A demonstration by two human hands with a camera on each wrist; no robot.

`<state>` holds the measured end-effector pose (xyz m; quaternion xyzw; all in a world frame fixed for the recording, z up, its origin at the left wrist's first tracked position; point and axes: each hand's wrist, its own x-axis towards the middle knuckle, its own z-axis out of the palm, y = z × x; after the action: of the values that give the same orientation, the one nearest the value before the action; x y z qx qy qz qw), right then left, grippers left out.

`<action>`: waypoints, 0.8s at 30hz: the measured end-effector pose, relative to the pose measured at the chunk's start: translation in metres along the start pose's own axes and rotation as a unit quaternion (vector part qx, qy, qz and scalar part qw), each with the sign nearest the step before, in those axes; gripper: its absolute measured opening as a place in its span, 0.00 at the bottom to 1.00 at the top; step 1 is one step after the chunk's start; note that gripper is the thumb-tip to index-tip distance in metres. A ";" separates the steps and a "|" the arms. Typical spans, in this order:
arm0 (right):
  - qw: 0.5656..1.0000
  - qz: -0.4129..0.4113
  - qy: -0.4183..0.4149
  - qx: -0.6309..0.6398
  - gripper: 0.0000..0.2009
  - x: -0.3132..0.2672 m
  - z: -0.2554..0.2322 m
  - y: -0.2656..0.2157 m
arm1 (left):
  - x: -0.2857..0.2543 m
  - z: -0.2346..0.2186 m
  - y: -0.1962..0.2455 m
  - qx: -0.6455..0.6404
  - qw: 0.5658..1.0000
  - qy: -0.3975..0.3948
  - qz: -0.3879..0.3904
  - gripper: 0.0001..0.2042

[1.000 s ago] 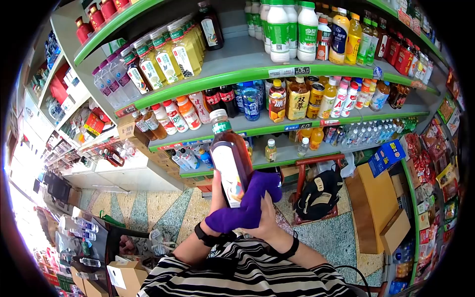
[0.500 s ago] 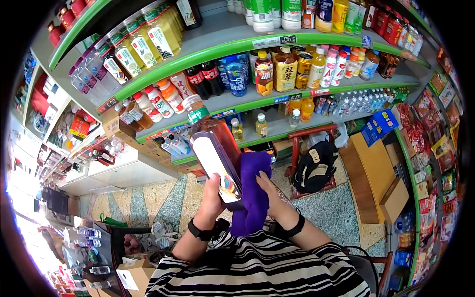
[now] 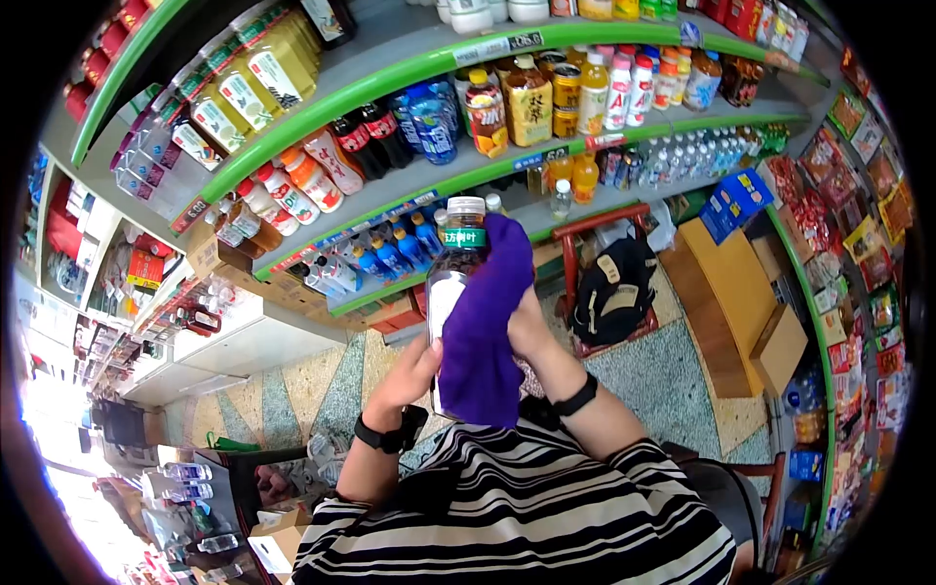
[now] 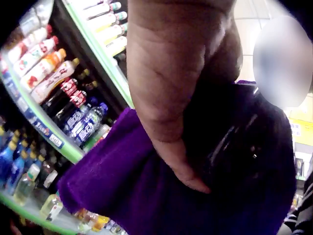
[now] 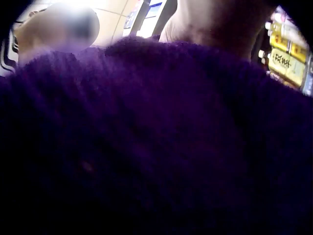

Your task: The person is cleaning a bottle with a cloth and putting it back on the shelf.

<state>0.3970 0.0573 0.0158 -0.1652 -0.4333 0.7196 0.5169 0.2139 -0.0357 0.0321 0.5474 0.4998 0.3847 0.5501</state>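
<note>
A large tea bottle (image 3: 464, 237) with a white cap and green neck band stands nearly upright in front of the person's chest. The left hand (image 3: 403, 377) grips its lower left side; in the left wrist view that hand's fingers (image 4: 181, 169) lie along the dark bottle (image 4: 249, 142). A purple cloth (image 3: 485, 341) drapes over the bottle's right side and front, hiding most of the label. From the right, the right hand (image 3: 529, 327) holds the cloth against the bottle, its fingertips hidden behind the fabric. Purple cloth (image 5: 146, 122) fills most of the right wrist view.
Green-edged shelves (image 3: 390, 102) full of drinks curve across the front. A black backpack (image 3: 614, 292) sits on a red-framed chair or cart to the right, beside cardboard (image 3: 717, 312). Snack packets (image 3: 882, 302) line the far right, and an open carton (image 3: 278, 536) lies low at left.
The bottle has turned from a leftward lean to nearly upright. The cloth has moved up from its lower right side over its front, with the right hand higher. The head view has shifted downward.
</note>
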 end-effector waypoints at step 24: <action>0.990 0.054 0.114 0.064 0.18 -0.002 -0.025 0.003 | 0.041 0.067 -0.013 -0.171 0.969 0.175 0.021 0.30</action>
<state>0.4126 0.0667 -0.0014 -0.2362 -0.3148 0.7491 0.5330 0.2859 -0.0122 0.0074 0.3796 0.5040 0.5656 0.5310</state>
